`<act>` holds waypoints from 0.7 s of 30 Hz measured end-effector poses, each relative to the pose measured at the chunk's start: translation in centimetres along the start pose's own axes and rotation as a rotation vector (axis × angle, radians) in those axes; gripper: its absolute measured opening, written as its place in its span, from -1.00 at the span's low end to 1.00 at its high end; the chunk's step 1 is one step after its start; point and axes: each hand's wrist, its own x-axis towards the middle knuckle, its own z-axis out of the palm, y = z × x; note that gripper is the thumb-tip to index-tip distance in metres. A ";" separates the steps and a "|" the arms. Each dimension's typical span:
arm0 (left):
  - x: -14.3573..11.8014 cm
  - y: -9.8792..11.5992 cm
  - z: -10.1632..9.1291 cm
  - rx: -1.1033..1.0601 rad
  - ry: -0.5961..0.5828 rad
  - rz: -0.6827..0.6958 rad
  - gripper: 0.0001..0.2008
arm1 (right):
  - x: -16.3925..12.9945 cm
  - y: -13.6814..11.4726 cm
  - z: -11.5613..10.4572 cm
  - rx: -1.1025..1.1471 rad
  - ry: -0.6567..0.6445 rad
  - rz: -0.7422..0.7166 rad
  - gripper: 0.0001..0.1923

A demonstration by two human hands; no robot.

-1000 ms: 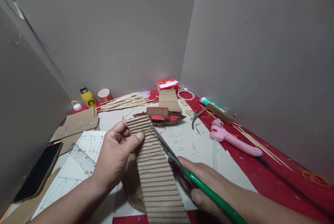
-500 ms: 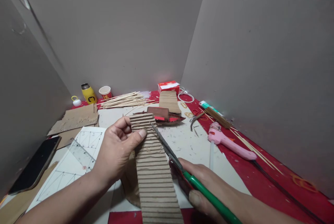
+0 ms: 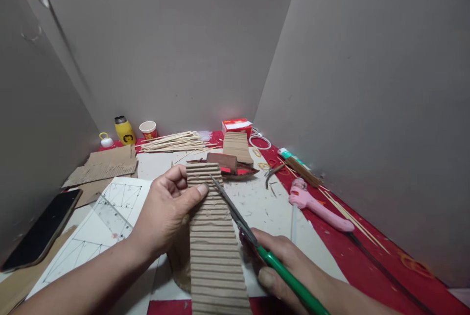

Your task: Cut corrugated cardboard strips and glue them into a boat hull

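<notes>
Here, closest in, a long corrugated cardboard strip [image 3: 218, 261] runs up from the bottom edge of the view, ridges crosswise, its far end in front of the wearer. The right hand [image 3: 295, 261] is wrapped around the green-handled scissors [image 3: 277, 266], fingers curled in on the grips; the tip of the upper blade lies over the strip near its far end, though whether the blades bite into the card I cannot tell. The left hand [image 3: 165, 217] pinches the strip's left edge near that same end, thumb flat on the ridges, other fingers bent behind, no gap showing beyond the card's thickness. Behind the strip, partly hidden, sits a brown curved piece [image 3: 179, 263]. To the left lie a black phone [image 3: 40, 229] and a sheet with line drawings [image 3: 79, 261], a clear ruler [image 3: 112, 216] across it; to the right, a pink glue gun [image 3: 323, 212] with its dark cord. Farther on come stacked cardboard scraps [image 3: 106, 170] at left and, just past the strip's end, a model boat [image 3: 222, 162]. Farthest, along the wall, stand a yellow bottle [image 3: 125, 131], a paper cup [image 3: 148, 130] next to a heap of thin sticks [image 3: 172, 142], and a red box [image 3: 237, 125].
</notes>
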 end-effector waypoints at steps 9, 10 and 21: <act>-0.1 0.1 0.0 -0.064 -0.031 -0.021 -0.79 | 0.2 3.7 1.7 0.186 -0.122 -0.067 -0.48; -0.2 0.0 0.1 -0.066 -0.034 -0.024 -0.79 | 0.2 3.5 1.7 0.177 -0.116 -0.058 -0.49; -1.3 0.1 1.4 -0.097 -0.112 -0.065 -0.71 | 0.2 2.5 1.2 0.150 -0.082 -0.032 -0.49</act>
